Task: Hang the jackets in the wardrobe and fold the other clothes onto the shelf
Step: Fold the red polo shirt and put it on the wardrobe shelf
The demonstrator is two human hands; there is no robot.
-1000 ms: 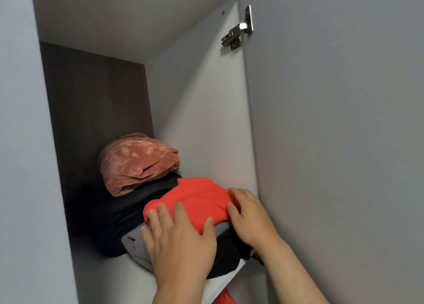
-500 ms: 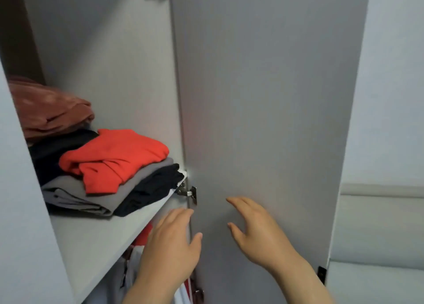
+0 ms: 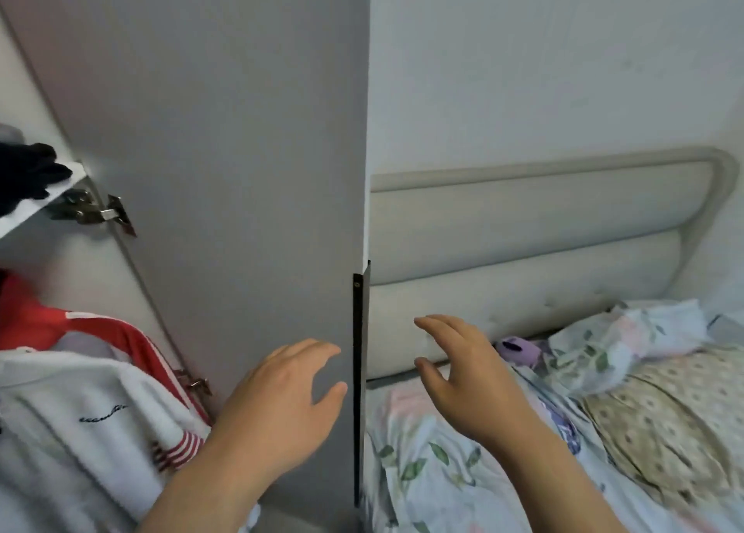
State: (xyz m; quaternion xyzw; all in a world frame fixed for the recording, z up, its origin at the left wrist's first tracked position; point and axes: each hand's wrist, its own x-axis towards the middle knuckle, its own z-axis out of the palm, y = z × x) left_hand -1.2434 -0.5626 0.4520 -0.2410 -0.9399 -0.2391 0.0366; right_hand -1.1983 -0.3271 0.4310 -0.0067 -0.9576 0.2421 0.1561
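A white jacket with small black script and a red jacket with white stripes hang inside the wardrobe at the lower left. Above them the shelf carries dark folded clothes at its edge. My left hand hovers with relaxed fingers in front of the open grey wardrobe door, holding nothing. My right hand floats empty past the door's edge, above the bed, fingers loosely spread.
The door's edge carries a black strip. A metal hinge sits under the shelf. To the right is a bed with a padded headboard, floral bedding, a crumpled cloth and a small purple thing.
Both hands let go of the orange top on the shelf stack and pulled back and down. The view swung right from the shelf to the door edge and the bed.
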